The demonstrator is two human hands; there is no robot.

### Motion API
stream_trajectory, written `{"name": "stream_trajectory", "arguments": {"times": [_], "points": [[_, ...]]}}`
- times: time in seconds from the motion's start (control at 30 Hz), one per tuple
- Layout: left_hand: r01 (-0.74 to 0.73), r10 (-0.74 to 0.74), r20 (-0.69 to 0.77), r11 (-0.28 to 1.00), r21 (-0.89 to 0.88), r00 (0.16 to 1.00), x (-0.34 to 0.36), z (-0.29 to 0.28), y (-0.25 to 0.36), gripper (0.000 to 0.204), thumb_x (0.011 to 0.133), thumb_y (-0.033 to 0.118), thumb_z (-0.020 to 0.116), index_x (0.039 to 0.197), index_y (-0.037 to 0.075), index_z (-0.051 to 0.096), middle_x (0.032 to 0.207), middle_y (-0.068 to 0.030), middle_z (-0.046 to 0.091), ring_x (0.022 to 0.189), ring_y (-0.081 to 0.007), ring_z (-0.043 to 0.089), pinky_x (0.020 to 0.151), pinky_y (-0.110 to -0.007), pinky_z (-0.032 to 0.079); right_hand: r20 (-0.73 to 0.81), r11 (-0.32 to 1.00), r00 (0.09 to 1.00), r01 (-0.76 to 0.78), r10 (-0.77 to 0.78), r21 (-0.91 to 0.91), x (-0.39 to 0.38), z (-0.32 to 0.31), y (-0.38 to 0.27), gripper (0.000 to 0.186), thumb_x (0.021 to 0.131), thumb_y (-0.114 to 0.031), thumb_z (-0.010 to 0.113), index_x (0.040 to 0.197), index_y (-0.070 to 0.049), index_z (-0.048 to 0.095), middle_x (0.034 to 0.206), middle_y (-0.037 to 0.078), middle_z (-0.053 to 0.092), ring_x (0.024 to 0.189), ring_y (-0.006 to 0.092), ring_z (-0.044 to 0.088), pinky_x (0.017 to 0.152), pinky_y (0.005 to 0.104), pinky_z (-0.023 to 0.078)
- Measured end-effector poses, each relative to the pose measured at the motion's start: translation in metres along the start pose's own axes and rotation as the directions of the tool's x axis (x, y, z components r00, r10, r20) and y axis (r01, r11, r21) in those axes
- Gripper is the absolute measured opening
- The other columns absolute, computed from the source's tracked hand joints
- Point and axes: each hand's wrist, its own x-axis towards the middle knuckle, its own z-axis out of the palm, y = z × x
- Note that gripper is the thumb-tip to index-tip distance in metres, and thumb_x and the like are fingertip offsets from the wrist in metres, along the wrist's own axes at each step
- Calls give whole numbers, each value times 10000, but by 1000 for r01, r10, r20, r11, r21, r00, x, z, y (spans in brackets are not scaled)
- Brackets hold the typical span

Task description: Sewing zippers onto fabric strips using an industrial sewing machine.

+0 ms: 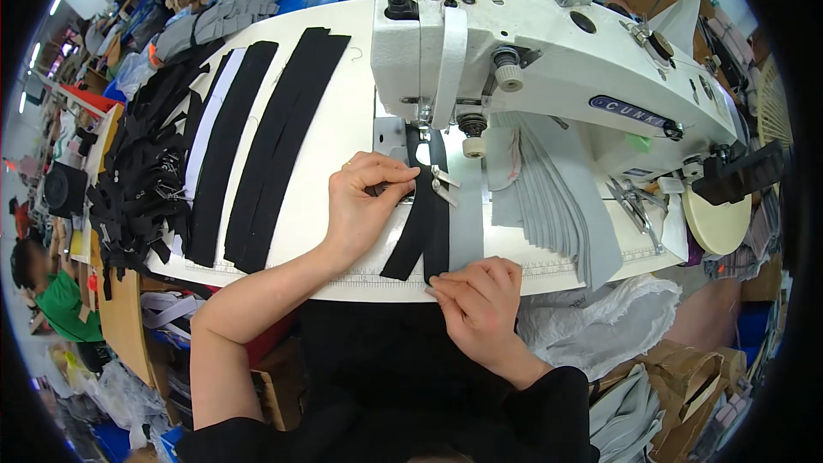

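A white sewing machine [549, 60] stands over the white table, its needle area above two black fabric strips [437, 231]. The strips overlap near the presser foot and spread apart toward the table's front edge. My left hand [364, 201] pinches the left strip's edge just before the presser foot, thumb and index finger together. At the front edge, my right hand [482, 304] has its fingertips closed on the lower end of the right strip. Two small metal pieces [444, 184] lie over the strips by the needle. A grey fabric strip [467, 223] runs beside them.
Stacked black strips [287, 146] lie on the left, beside a heap of black straps [141, 180]. Fanned grey fabric pieces [557, 197] rest under the machine arm. Scissors [634, 210] lie to the right. A person in green [69, 309] is at far left.
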Motion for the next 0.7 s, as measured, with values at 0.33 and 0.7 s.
{"name": "stream_trajectory", "arguments": {"times": [0.33, 0.7], "points": [[-60, 46, 115, 990, 127, 992, 0, -1, 7, 297, 837, -119, 719, 1057, 50, 826, 1101, -57, 657, 966, -127, 607, 784, -246, 512, -29, 999, 999, -21, 22, 39, 8, 4, 6, 162, 743, -97, 847, 892, -95, 786, 880, -38, 698, 854, 195, 609, 850, 375, 398], [-95, 67, 141, 975, 203, 988, 2, -2, 6, 332, 866, -102, 692, 1135, 53, 809, 1090, -51, 656, 978, -142, 603, 791, -255, 495, 40, 1000, 999, -29, 28, 9, 39, 4, 17, 74, 816, -136, 808, 877, -108, 777, 863, -40, 668, 884, 183, 591, 861, 380, 383]]}}
